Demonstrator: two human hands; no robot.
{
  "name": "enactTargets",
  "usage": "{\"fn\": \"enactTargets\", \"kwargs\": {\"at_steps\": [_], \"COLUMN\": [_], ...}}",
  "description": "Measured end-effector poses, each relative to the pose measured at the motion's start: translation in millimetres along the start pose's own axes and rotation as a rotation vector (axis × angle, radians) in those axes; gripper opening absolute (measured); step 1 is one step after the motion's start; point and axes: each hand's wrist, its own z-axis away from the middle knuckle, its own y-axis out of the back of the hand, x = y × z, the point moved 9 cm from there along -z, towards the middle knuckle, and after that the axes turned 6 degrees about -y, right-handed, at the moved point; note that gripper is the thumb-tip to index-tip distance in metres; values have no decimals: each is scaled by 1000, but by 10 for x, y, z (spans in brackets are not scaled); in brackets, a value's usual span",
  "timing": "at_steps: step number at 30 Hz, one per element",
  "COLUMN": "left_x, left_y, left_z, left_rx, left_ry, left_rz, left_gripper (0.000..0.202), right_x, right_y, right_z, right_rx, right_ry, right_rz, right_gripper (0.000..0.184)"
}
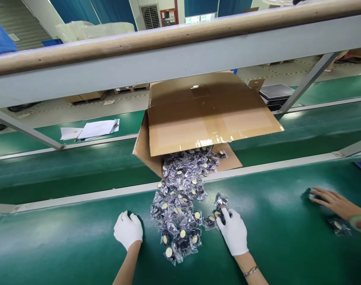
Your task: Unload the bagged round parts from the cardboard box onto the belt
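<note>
A heap of small black parts in clear plastic bags (180,209), several bearing a pale yellow round disc, spills from an open cardboard box (210,118) onto the green work surface (88,245). Left of the heap, my left hand (128,230), in a white glove, rests curled on the surface; nothing shows in it, and its palm is hidden. On the heap's right side, my right hand (233,232), also gloved in white, has its fingertips on a bagged black part (218,213). Another bagged part (210,222) lies beside those fingers.
At the right edge, a co-worker's bare hand (336,202) reaches over the surface near a bagged part (339,226). A grey beam with a wooden pole (180,41) crosses above the box. Papers on a clipboard (97,129) lie at the back left.
</note>
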Motion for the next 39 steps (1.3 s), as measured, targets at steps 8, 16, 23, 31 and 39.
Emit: {"fn": "enactTargets", "kwargs": {"at_steps": [8,16,23,31,39], "left_x": [-9,-23,-30,-36,-57], "left_y": [-11,-12,-22,-13,-20], "left_z": [-7,0,13,23,20], "left_rx": [-6,3,14,32,52], "left_ry": [-3,0,-21,-32,-45], "left_rz": [-7,-5,-5,1,-11], "left_gripper": [43,45,42,43,41], "right_x": [1750,-385,1110,463,-692], "right_y": [536,168,46,211,-316], "right_z": [-112,-282,-745,-1057,-893], "right_rx": [99,-144,-28,-42,-190], "right_ry": [-20,357,166,-59,-318], "right_rz": [41,-150,-90,-301,-404], "right_gripper": [43,59,33,50,45]}}
